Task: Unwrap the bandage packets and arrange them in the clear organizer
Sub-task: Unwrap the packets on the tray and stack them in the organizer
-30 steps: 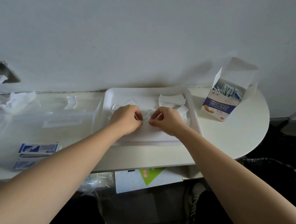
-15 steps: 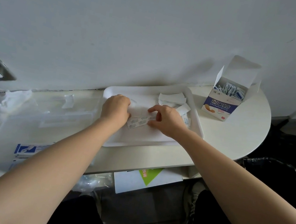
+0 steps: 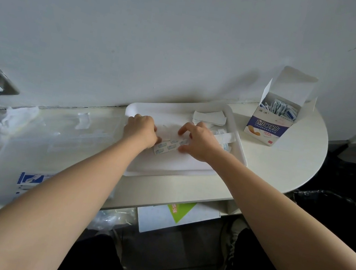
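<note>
From the head camera, one white plastic tray [image 3: 238, 144] with rounded corners and a raised rim sits on a smooth white round-ended table [image 3: 301, 167]. Both hands are in the tray. The left hand [image 3: 142, 129], fingers curled tight, pinches the 9 o'clock end of a joined strip of bandage packets [image 3: 170, 145]. The right hand [image 3: 199, 142], fingers arched, holds the 3 o'clock end. About five glossy blue-printed packets show between the hands. At 1 o'clock in the tray lies a small heap of flat white paper pieces [image 3: 209, 117], too overlapped to count. At 2 o'clock from the tray stands one open cardboard box [image 3: 268, 127], crammed with more packets. At 9 o'clock lies the clear organizer [image 3: 62, 131], a glassy, hard-to-read shape, and at 8 o'clock one blue-and-white carton [image 3: 32, 179].
</note>
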